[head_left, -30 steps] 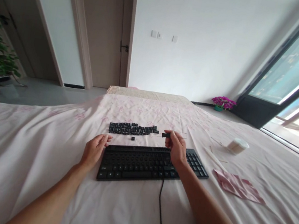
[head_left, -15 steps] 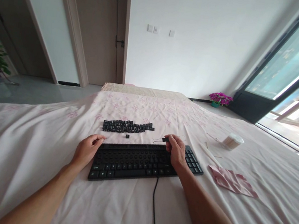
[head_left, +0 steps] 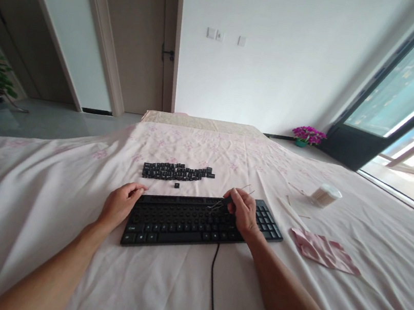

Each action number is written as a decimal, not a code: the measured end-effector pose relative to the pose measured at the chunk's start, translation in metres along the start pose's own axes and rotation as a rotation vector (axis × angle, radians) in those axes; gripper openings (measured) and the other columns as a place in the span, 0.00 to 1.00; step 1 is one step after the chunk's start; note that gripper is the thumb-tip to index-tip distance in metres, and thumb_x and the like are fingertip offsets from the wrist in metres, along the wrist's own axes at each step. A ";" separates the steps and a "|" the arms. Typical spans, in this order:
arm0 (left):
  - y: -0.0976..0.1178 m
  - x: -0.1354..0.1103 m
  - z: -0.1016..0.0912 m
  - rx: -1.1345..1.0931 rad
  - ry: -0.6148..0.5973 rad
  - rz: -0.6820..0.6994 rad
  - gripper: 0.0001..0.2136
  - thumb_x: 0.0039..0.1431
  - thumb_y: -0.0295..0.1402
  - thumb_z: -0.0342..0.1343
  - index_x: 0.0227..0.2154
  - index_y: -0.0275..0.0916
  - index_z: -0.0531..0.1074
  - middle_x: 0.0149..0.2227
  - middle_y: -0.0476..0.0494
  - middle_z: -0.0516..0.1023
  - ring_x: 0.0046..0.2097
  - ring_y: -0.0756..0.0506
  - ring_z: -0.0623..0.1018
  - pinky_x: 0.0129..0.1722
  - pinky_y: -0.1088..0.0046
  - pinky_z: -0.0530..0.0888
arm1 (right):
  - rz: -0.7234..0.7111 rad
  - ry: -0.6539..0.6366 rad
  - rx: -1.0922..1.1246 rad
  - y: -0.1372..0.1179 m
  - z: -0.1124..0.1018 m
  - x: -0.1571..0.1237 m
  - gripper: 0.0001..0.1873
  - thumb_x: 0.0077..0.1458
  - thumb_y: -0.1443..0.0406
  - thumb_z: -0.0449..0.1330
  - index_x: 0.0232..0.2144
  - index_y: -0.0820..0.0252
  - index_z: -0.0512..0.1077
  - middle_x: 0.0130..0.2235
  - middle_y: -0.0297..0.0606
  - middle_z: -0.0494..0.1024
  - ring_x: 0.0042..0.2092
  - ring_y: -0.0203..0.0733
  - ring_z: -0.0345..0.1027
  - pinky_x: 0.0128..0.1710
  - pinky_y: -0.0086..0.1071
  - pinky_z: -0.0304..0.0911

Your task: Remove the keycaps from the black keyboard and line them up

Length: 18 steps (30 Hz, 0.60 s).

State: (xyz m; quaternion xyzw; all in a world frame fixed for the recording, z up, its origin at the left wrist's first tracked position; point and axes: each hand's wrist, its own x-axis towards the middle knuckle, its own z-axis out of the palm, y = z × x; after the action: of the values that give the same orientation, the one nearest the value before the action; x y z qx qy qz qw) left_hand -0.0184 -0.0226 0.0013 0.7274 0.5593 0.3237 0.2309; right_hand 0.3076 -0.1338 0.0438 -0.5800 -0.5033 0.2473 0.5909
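A black keyboard (head_left: pixel 179 236) lies on the cloth at a slight slant, its upper left rows bare of keycaps. At its back left corner, my left hand (head_left: pixel 121 203) is closed, with thumb and fingers against the edge. My right hand (head_left: pixel 242 211) pinches a keycap puller (head_left: pixel 226 200) with a dark handle and thin wire ends. The wires hang over the back right part of the keys; whether they touch a key I cannot tell. Behind the keyboard sit several loose black keycaps (head_left: pixel 173 172) in rows, with a single keycap (head_left: pixel 176 185) apart in front.
A pink cloth (head_left: pixel 325 250) lies right of the keyboard. Beyond it stands a clear tub of cotton swabs (head_left: pixel 326 195), with a few loose swabs nearby. The keyboard's cable (head_left: pixel 214 285) runs toward me over the patterned bedspread (head_left: pixel 49 193).
The keycap puller has tilted and come down, so its wires now lie over the keyboard instead of behind it. My left hand stays at the corner. The view has shifted slightly.
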 end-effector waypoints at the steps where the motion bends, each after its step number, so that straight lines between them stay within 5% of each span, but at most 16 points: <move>1: 0.000 0.000 0.000 0.003 -0.003 0.000 0.15 0.56 0.42 0.47 0.38 0.45 0.76 0.39 0.51 0.80 0.39 0.45 0.76 0.36 0.75 0.68 | -0.001 -0.027 -0.013 -0.001 0.000 -0.001 0.22 0.57 0.51 0.52 0.28 0.62 0.74 0.16 0.30 0.63 0.19 0.32 0.57 0.21 0.27 0.52; 11: 0.002 0.000 -0.001 0.017 -0.011 0.006 0.14 0.57 0.41 0.47 0.38 0.46 0.75 0.39 0.52 0.80 0.38 0.46 0.76 0.37 0.76 0.68 | 0.069 -0.259 -0.043 -0.005 0.005 -0.004 0.20 0.56 0.52 0.55 0.29 0.64 0.74 0.17 0.32 0.68 0.20 0.32 0.59 0.21 0.25 0.55; 18: 0.001 0.000 0.000 0.008 -0.011 0.011 0.14 0.57 0.41 0.47 0.38 0.45 0.75 0.39 0.52 0.80 0.39 0.47 0.76 0.38 0.76 0.68 | 0.062 -0.265 -0.052 -0.005 0.005 -0.005 0.20 0.56 0.52 0.56 0.31 0.64 0.76 0.18 0.32 0.70 0.21 0.32 0.61 0.22 0.25 0.57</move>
State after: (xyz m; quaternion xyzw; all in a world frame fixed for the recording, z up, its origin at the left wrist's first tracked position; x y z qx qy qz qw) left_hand -0.0180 -0.0229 0.0024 0.7332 0.5551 0.3189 0.2293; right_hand 0.2996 -0.1368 0.0465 -0.5725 -0.5649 0.3269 0.4962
